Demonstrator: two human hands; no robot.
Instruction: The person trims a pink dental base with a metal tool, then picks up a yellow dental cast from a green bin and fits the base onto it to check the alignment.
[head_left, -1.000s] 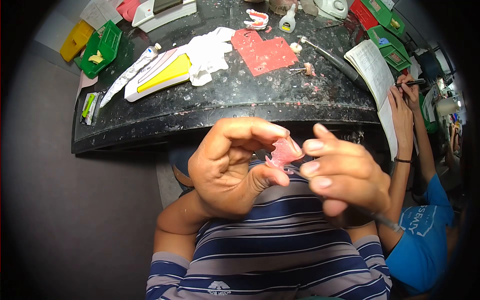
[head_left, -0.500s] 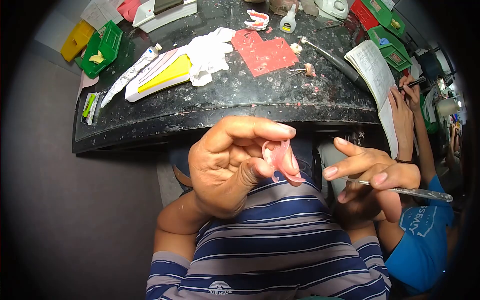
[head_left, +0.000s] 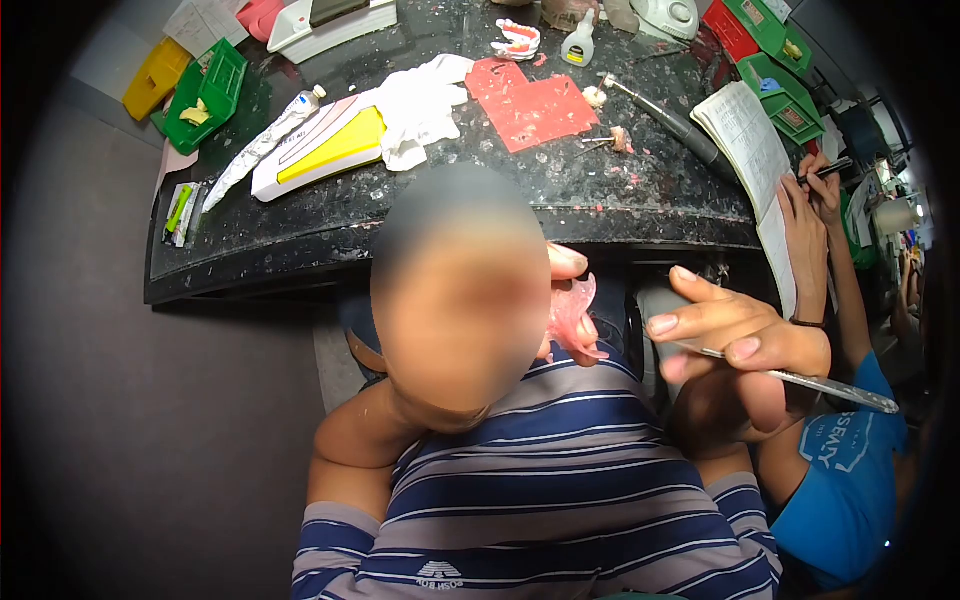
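Over my lap, my left hand grips a thin, curved pink denture base by its edge. A round blurred patch covers most of that hand; only some fingertips show beside the piece. To the right, apart from the denture base, my right hand holds a slim metal scalpel between thumb and fingers. Its handle points away to the lower right, and its thin end points left toward the denture base. The scalpel's tip is hard to make out against the fingers.
On the black bench lie pink wax sheets, crumpled white tissue, a yellow-white box, a tube, a denture model, a dropper bottle and a handpiece. A co-worker's hand rests on a notebook.
The denture base has turned slightly in my left hand, showing more of its face. My right hand and the scalpel have shifted a little left. A blur now covers my left hand.
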